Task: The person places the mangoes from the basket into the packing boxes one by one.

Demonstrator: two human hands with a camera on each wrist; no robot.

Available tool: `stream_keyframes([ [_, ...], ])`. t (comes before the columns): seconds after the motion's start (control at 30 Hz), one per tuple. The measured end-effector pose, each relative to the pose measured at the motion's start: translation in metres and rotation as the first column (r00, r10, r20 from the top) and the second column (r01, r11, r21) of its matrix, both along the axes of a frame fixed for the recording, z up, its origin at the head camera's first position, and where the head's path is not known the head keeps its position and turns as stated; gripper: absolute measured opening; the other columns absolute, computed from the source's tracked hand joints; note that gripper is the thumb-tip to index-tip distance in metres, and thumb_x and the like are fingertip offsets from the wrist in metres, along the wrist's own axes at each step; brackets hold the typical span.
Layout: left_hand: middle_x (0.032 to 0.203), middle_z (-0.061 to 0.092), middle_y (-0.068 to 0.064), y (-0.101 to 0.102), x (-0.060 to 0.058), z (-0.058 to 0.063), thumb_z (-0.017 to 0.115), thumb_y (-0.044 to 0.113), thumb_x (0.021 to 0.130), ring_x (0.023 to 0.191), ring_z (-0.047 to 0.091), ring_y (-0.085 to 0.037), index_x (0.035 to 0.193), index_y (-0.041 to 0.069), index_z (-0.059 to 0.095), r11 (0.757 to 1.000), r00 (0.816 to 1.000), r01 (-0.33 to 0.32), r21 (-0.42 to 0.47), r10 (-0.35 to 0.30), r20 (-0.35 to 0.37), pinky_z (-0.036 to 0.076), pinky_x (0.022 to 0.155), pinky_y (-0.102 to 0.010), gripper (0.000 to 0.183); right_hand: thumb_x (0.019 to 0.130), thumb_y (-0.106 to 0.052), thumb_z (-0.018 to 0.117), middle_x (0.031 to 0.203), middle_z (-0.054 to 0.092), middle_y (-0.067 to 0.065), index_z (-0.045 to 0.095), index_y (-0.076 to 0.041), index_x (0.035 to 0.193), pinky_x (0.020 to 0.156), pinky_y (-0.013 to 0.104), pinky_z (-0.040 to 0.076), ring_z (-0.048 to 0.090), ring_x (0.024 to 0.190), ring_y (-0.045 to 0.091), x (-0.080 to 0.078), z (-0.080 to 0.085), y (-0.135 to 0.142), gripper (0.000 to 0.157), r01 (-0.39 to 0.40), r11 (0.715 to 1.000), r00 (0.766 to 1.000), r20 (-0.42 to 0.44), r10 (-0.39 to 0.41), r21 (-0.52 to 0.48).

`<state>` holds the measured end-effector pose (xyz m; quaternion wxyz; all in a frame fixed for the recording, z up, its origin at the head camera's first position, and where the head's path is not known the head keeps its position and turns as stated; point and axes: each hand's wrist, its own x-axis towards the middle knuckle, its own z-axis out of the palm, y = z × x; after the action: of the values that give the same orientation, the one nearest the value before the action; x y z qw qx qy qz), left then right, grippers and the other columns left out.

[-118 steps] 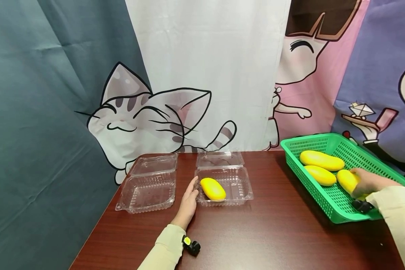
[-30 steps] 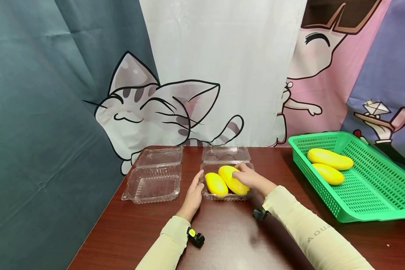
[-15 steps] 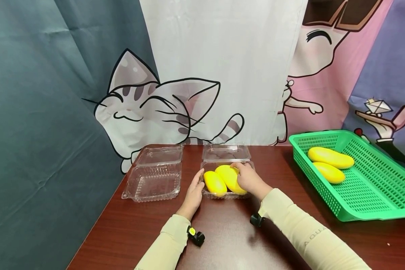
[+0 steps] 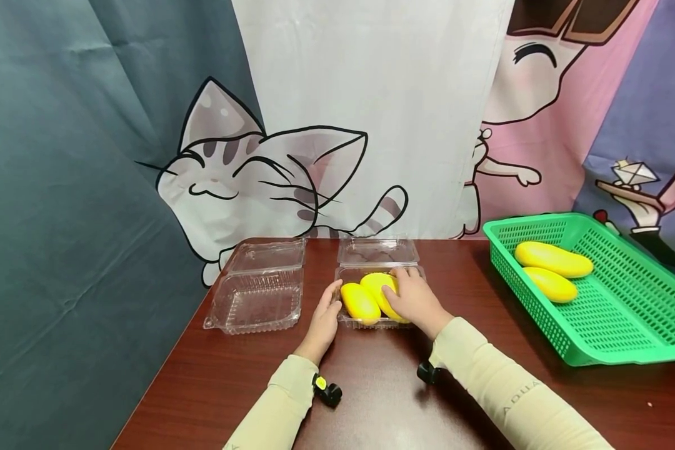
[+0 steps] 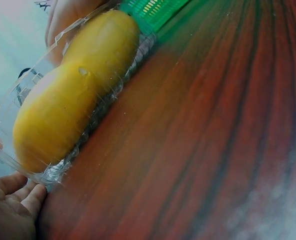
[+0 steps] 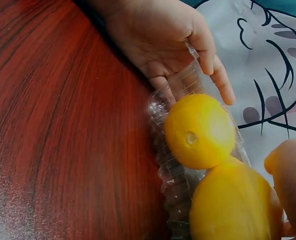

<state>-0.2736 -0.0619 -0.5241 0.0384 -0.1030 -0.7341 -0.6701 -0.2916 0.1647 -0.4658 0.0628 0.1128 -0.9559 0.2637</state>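
Two yellow mangoes lie side by side in the right clear plastic clamshell box, whose lid (image 4: pixel 378 251) is folded back. On the box's left wall rests my left hand (image 4: pixel 321 322), fingers fairly straight along the outside and thumb near the front corner. My right hand (image 4: pixel 418 301) holds the right mango (image 4: pixel 379 289) from its right side, thumb over its front and fingers at the far end. The left mango (image 4: pixel 360 303) sits against it, untouched by either hand. In the right wrist view, the left mango (image 6: pixel 200 131) shows its stem scar.
A second clear clamshell box (image 4: pixel 259 303), lid back, stands at the left of the brown table (image 4: pixel 371 387). A green mesh basket (image 4: pixel 568 350) at the right contains two more mangoes (image 4: pixel 554 259). A printed curtain (image 4: pixel 371 94) hangs behind the table.
Since the oldest frame, my right hand has carried a mango from the green basket into the right box. Recently that mango has shifted slightly left against the other. My left hand stays at the box.
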Motion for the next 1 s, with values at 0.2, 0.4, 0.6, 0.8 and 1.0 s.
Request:
stream_keyframes([
  [0.2, 0.161, 0.028, -0.024, 0.002, -0.003, -0.002, 0.038, -0.002, 0.096, 0.149, 0.025, -0.041, 0.156, 0.004, 0.030, 0.995, 0.998, 0.066, 0.079, -0.066, -0.011, 0.023, 0.120, -0.054, 0.062, 0.098, -0.030, 0.060, 0.134, 0.050, 0.026, 0.052, 0.000, 0.135, 0.105, 0.055, 0.043, 0.054, 0.119, 0.041, -0.007, 0.002, 0.023, 0.049, 0.068, 0.969, 0.994, -0.066, -0.086, -0.236],
  [0.4, 0.165, 0.010, -0.026, -0.005, -0.014, 0.003, 0.039, -0.003, 0.089, 0.153, 0.008, -0.041, 0.160, 0.002, 0.007, 0.947, 0.990, 0.118, 0.299, -0.135, 0.035, 0.007, 0.123, -0.054, 0.078, 0.104, -0.016, 0.053, 0.148, 0.041, 0.029, 0.034, 0.002, 0.150, 0.113, 0.054, 0.035, 0.041, 0.137, 0.042, -0.026, -0.018, 0.045, 0.054, 0.156, 0.648, 0.987, 0.144, -0.071, -0.746],
  [0.6, 0.165, 0.014, -0.023, -0.009, -0.033, 0.004, 0.031, 0.010, 0.103, 0.153, 0.012, -0.038, 0.161, 0.005, 0.006, 0.918, 0.991, 0.062, 0.392, -0.104, 0.086, 0.005, 0.124, -0.050, 0.063, 0.108, -0.005, 0.040, 0.161, 0.027, 0.026, 0.007, 0.000, 0.160, 0.119, 0.048, 0.028, 0.030, 0.148, 0.039, -0.038, -0.048, 0.045, 0.062, 0.162, 0.237, 0.968, 0.201, 0.151, -0.958],
  [0.8, 0.163, 0.020, -0.024, -0.004, -0.037, 0.001, 0.030, 0.011, 0.102, 0.145, 0.027, -0.045, 0.160, 0.003, 0.006, 0.917, 0.989, 0.082, 0.389, -0.123, 0.084, 0.012, 0.123, -0.053, 0.064, 0.107, -0.001, 0.035, 0.162, 0.026, 0.024, 0.010, 0.000, 0.160, 0.117, 0.048, 0.029, 0.031, 0.147, 0.039, -0.033, -0.057, 0.044, 0.059, 0.130, 0.227, 0.973, 0.168, 0.160, -0.965],
  [1.0, 0.162, 0.022, -0.023, -0.001, -0.038, 0.000, 0.033, 0.009, 0.100, 0.138, 0.034, -0.050, 0.160, 0.004, 0.008, 0.916, 0.992, 0.072, 0.395, -0.108, 0.071, 0.018, 0.119, -0.056, 0.065, 0.103, 0.005, 0.030, 0.165, 0.021, 0.021, 0.007, 0.001, 0.160, 0.118, 0.050, 0.027, 0.027, 0.149, 0.038, -0.025, -0.056, 0.047, 0.062, 0.097, 0.220, 0.974, 0.138, 0.182, -0.971],
])
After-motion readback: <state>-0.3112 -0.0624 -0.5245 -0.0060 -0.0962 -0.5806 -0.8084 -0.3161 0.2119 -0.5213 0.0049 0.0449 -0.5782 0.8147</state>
